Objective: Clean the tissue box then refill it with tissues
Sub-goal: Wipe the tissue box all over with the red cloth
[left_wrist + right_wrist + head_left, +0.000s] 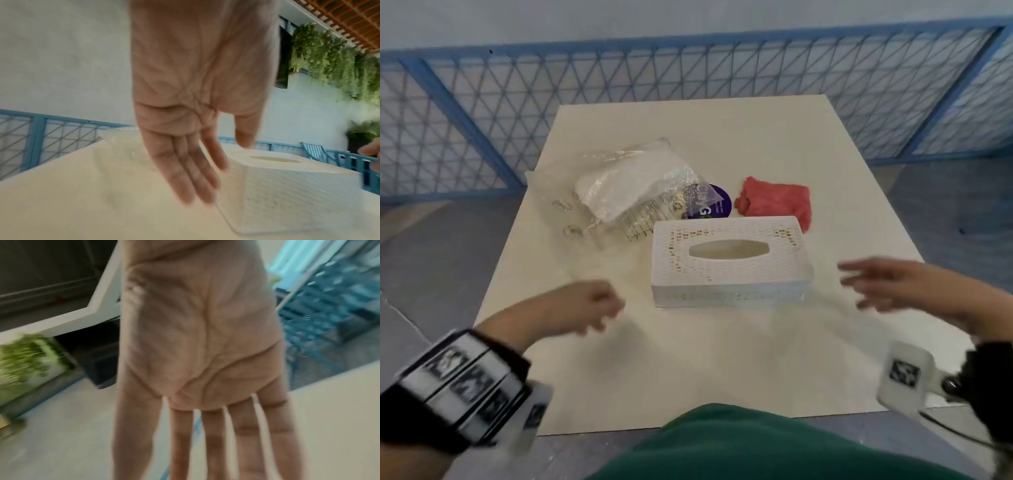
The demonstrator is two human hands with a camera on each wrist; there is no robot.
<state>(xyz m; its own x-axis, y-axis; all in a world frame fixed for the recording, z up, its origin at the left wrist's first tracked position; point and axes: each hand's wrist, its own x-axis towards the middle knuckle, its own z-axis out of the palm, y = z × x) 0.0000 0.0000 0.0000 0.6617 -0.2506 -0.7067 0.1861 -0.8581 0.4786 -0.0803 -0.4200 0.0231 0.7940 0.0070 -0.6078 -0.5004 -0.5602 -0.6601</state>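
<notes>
A white woven-pattern tissue box (731, 262) with an oval slot in its top stands in the middle of the cream table (688, 359). Behind it lie a clear plastic pack of white tissues (626, 186) and a crumpled pink cloth (779, 200). My left hand (592, 306) hovers left of the box, empty; in the left wrist view that hand (197, 162) has straight fingers near the box (287, 181). My right hand (887, 284) hovers right of the box with fingers spread, holding nothing. The right wrist view shows the right hand (205, 426) flat and blurred.
A purple round label (714, 204) lies under the plastic pack. A blue lattice fence (688, 85) runs behind the table. Grey floor surrounds the table. My green clothing (756, 445) is at the near edge.
</notes>
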